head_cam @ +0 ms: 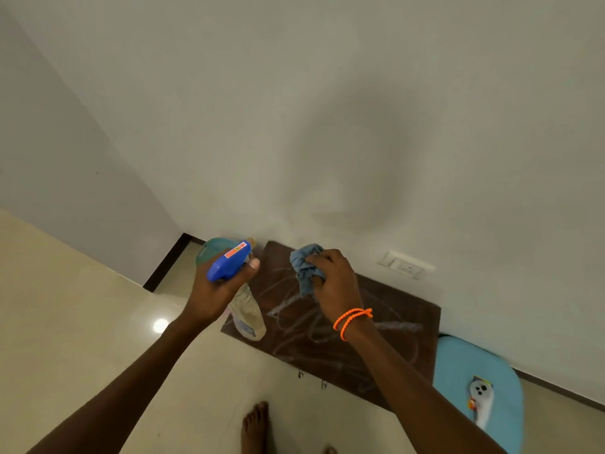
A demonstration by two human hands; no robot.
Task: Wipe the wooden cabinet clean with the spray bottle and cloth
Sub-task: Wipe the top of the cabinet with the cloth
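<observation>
The wooden cabinet [366, 326] stands against the white wall [294, 109], and the camera looks down on its dark brown top. Pale wet streaks cross most of this top, from the far left corner to the right edge.

The left hand [216, 290] grips the spray bottle [242, 299] near its neck, with the fingers curled around it and the thumb [252, 265] lying beside the blue trigger head [229, 260]. The bottle is clear and tilted, its bottom pointing down toward the front left corner of the cabinet top. It is held above the left edge; whether it touches the wood I cannot tell.

The right hand [334, 280] holds the blue-grey cloth [306, 267] bunched in curled fingers, over the far part of the cabinet top near the wall. One end of the cloth hangs down toward the wood. Whether it touches the surface is not clear. Two orange bands [352, 319] are around the right wrist.

On the wall, just beyond the far edge of the cabinet, is a white power socket [406, 265]. To the right of the cabinet is a light blue seat [458, 365] with a small white figure [479, 399] on it. A bare foot [257, 427] stands on the beige floor [82, 306] in front of the cabinet.
</observation>
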